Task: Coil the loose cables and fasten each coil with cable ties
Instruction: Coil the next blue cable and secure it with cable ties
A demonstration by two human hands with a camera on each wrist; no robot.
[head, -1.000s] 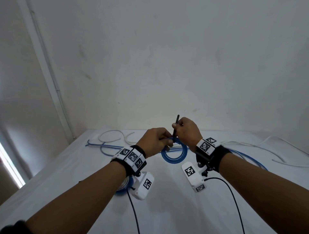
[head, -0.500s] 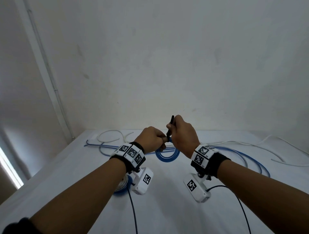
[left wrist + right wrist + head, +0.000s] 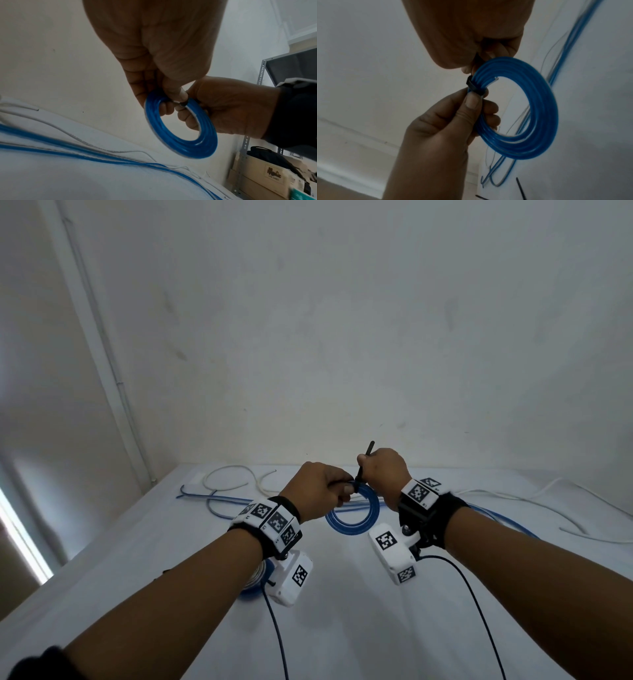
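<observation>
Above a white table (image 3: 171,628), the left hand (image 3: 317,491) pinches a blue cable coil (image 3: 352,513) at its 11 o'clock edge, where a black cable tie (image 3: 475,88) wraps the strands. The right hand (image 3: 383,474) grips what appears to be the tie's tail, pointing toward 12 o'clock. Loose cables (image 3: 219,499) lie behind.

Blue coil (image 3: 352,517) — black tie (image 3: 475,87).
</observation>
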